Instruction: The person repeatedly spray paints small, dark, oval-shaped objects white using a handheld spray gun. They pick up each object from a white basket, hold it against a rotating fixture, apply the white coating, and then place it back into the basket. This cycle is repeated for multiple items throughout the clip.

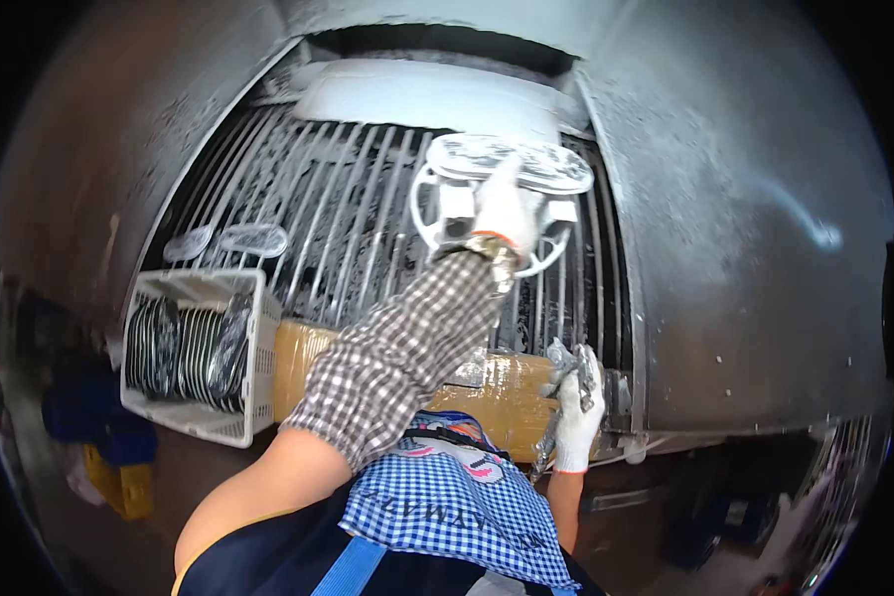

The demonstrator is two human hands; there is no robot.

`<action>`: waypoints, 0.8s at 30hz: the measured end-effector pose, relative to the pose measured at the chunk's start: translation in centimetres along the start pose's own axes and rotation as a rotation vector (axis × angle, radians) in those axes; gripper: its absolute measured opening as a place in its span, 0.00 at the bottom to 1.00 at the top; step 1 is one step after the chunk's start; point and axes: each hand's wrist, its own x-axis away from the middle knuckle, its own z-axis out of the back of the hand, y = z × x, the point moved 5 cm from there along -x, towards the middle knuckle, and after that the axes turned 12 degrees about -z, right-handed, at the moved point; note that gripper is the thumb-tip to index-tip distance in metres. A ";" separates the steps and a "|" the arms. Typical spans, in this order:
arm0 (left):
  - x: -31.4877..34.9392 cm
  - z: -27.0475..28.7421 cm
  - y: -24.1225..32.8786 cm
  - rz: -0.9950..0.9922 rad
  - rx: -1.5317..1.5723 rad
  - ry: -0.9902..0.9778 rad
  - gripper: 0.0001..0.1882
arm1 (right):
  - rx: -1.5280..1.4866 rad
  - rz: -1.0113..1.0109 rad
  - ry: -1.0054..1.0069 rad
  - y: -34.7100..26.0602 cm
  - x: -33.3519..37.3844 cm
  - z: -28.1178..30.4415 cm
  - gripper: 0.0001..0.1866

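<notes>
My left hand [500, 211], in a white glove at the end of a checked sleeve, reaches far forward. It grips the near edge of an oval plate [551, 169] mottled white and grey; a finger lies over the rim, and the rest are hidden or blurred. Beneath the plate is a white round stand [420, 204] with a ring and blocks, partly covered by my hand. Low on the right, my right hand [578, 422], also gloved, is closed around a paint-crusted spray gun [569, 366]. A dark hose [543, 449] hangs beside it.
Metal bars [338, 189] form the booth floor between dark side walls [725, 219]. Two small oval pieces [253, 239] lie at left, behind a white plastic crate [263, 343] holding several upright dark plates. A brown taped ledge [507, 402] runs along the front. A white panel [422, 94] stands at the back.
</notes>
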 end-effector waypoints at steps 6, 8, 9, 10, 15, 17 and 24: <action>1.0 2.7 4.4 0.298 0.400 0.250 0.16 | 0.099 -0.044 -0.012 1.0 0.4 -0.8 0.30; 0.8 6.1 6.1 0.101 0.505 0.109 0.19 | 0.085 -0.118 -0.042 3.0 0.5 -0.4 0.31; 1.2 8.4 7.1 0.044 0.396 0.074 0.21 | 0.114 -0.111 -0.037 3.6 0.6 -0.3 0.31; 1.5 10.6 8.0 -0.010 0.290 0.037 0.23 | 0.146 -0.101 -0.030 4.2 0.6 -0.3 0.31; 3.3 23.3 6.7 -0.035 0.444 0.382 0.29 | 0.148 -0.149 -0.093 4.6 0.8 -1.7 0.32; 4.8 27.1 3.6 0.047 0.470 0.520 0.29 | 0.133 -0.200 -0.105 5.0 0.3 -2.2 0.33; 11.3 35.8 -11.8 0.435 0.487 0.746 0.25 | 0.199 -0.212 -0.134 4.9 -0.9 -4.2 0.32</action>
